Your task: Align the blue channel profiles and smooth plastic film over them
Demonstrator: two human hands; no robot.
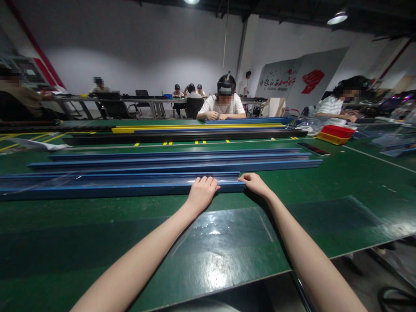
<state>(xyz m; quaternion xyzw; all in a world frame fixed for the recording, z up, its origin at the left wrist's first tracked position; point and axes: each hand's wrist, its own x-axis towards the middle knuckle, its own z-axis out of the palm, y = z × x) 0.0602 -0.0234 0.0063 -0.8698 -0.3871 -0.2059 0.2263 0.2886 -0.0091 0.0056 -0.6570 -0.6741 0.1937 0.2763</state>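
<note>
A long blue plastic channel (130,189) lies on the green table in front of me, running off past the left edge of view. Clear film (169,178) shows inside its trough. My left hand (203,193) is wrapped over the channel's near wall, a little short of its right end, fingers reaching into the trough. At that right end, my right hand (256,184) is closed, thumb and forefinger pinched against the opening. Whatever sits between those fingertips is too small to make out.
Behind lie more blue channels (276,165), then black strips (195,137) and yellow strips (182,127). A phone (313,149) and a red bin (336,132) are at right. Clear sheet (224,225) lies near me. Across the table a person (224,104) works.
</note>
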